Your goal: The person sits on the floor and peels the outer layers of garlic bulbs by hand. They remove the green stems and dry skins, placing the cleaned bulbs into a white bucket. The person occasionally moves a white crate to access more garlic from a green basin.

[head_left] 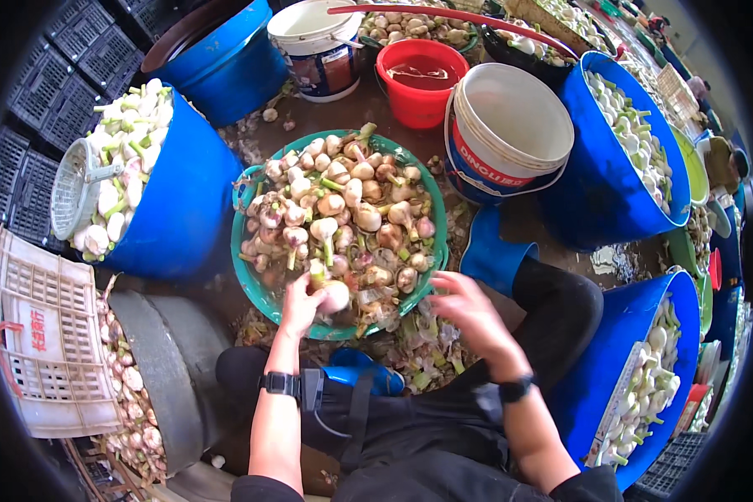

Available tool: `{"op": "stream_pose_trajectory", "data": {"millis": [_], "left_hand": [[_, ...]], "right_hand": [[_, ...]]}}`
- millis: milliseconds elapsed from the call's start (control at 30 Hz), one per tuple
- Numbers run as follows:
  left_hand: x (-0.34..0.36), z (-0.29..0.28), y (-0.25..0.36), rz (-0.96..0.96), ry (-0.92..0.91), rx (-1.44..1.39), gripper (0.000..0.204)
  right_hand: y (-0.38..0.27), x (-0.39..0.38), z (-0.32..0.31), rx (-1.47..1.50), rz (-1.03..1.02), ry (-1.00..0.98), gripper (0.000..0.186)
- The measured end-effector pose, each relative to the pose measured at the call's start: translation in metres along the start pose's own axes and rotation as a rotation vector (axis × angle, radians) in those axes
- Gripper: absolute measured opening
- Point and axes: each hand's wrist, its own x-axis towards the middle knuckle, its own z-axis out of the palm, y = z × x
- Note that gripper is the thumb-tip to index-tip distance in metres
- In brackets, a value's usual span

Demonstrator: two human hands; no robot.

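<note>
My left hand [299, 306] is closed around a garlic bulb [335, 297] with a short green stem, at the near rim of a green basin [244, 289]. Unpeeled garlic bulbs [366, 217] with brownish skins and cut stems heap up inside that basin. Right of the near rim is my right hand [473, 316], slightly blurred, its fingers apart and nothing seen in them. Below its wrist a pale blurred scrap [489, 402] shows against my dark clothes; I cannot make out what it is. Loose skins [427, 347] litter the floor under the basin.
Blue tubs of whitish garlic stand at left [180, 184], upper right [569, 197] and lower right [590, 351]. Beyond the basin are a red bucket [422, 105] and a white pail [519, 117]. A pale plastic crate [54, 335] sits over garlic at lower left.
</note>
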Motion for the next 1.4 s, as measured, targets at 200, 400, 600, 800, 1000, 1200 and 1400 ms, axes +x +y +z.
{"op": "stream_pose_trajectory", "data": {"millis": [200, 400, 600, 800, 1000, 1200, 1400], "left_hand": [[-0.041, 0.056, 0.035, -0.148, -0.032, -0.484, 0.027], [-0.048, 0.086, 0.046, -0.212, 0.107, -0.377, 0.019], [-0.051, 0.075, 0.047, -0.435, -0.106, -0.959, 0.015], [-0.05, 0.086, 0.064, -0.304, -0.154, -0.76, 0.01], [-0.059, 0.092, 0.066, -0.095, -0.166, -0.752, 0.005], [-0.052, 0.081, 0.04, -0.408, -0.202, -1.123, 0.008], [-0.068, 0.094, 0.058, -0.319, -0.152, -0.861, 0.013]], "right_hand": [[0.065, 0.038, 0.06, -0.37, -0.203, -0.086, 0.071], [0.064, 0.022, 0.06, -0.667, -0.49, 0.069, 0.062], [0.055, 0.016, 0.035, 0.469, 0.196, -0.174, 0.05], [0.073, 0.02, 0.032, 0.371, 0.179, -0.282, 0.049], [0.066, 0.015, 0.03, 0.494, 0.387, -0.208, 0.055], [0.073, 0.01, 0.022, 0.44, 0.279, -0.321, 0.061], [0.066, 0.003, 0.029, 0.55, 0.15, -0.16, 0.05]]}}
